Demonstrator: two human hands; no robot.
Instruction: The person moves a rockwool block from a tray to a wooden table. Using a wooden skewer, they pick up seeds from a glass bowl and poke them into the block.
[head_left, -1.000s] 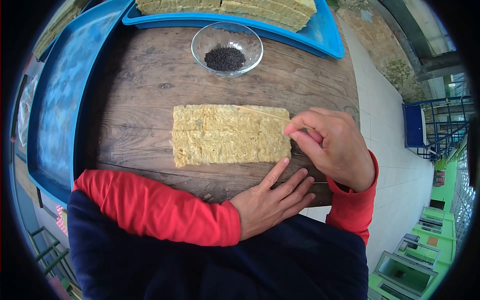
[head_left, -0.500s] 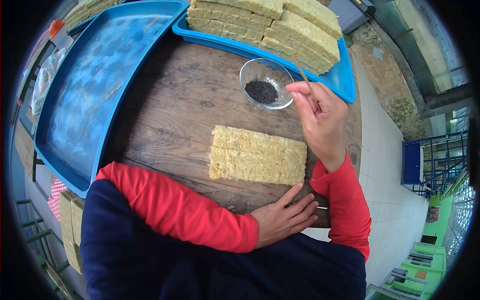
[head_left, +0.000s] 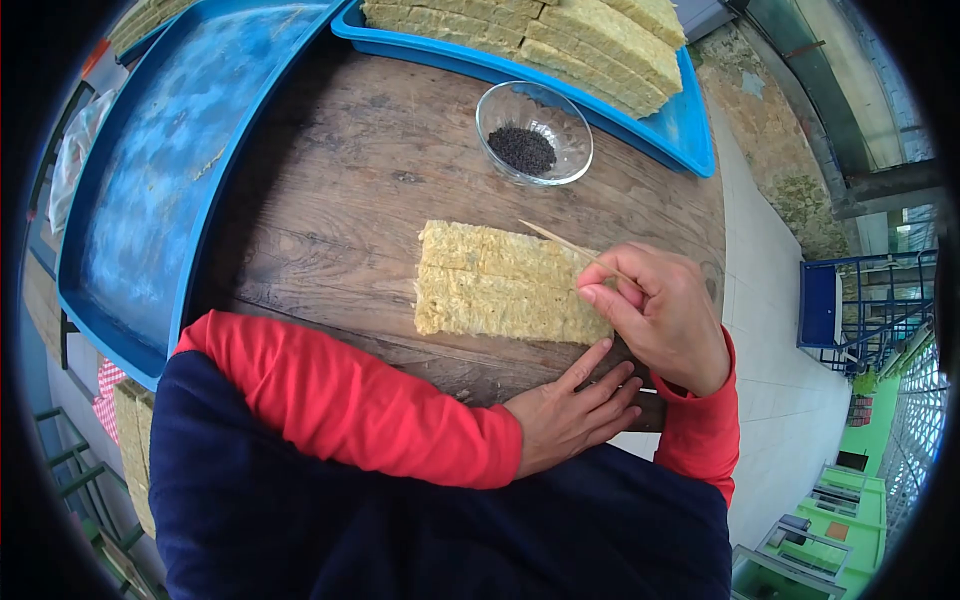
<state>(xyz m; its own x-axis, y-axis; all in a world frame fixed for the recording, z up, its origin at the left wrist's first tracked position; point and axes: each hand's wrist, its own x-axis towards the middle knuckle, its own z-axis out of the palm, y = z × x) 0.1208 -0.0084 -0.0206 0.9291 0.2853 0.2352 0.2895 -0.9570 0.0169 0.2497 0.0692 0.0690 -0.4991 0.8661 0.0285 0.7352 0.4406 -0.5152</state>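
A yellowish fibrous slab (head_left: 500, 282), scored into small blocks, lies on the round wooden table (head_left: 340, 210). My right hand (head_left: 660, 315) pinches a thin wooden stick (head_left: 560, 242) whose tip lies over the slab's far right part. My left hand (head_left: 575, 410) rests flat on the table's near edge, its index finger touching the slab's near right corner. A glass bowl (head_left: 535, 132) of small black seeds stands beyond the slab.
An empty blue tray (head_left: 150, 180) overhangs the table's left side. A second blue tray (head_left: 690, 130) at the back holds stacked fibrous slabs (head_left: 560, 35). More slabs (head_left: 135, 445) sit low at the left. A tiled floor and blue railing (head_left: 860, 300) lie to the right.
My right hand, which was up beside the seed bowl with the stick half a second ago, has come back down to the slab's right end. My left hand has stayed put.
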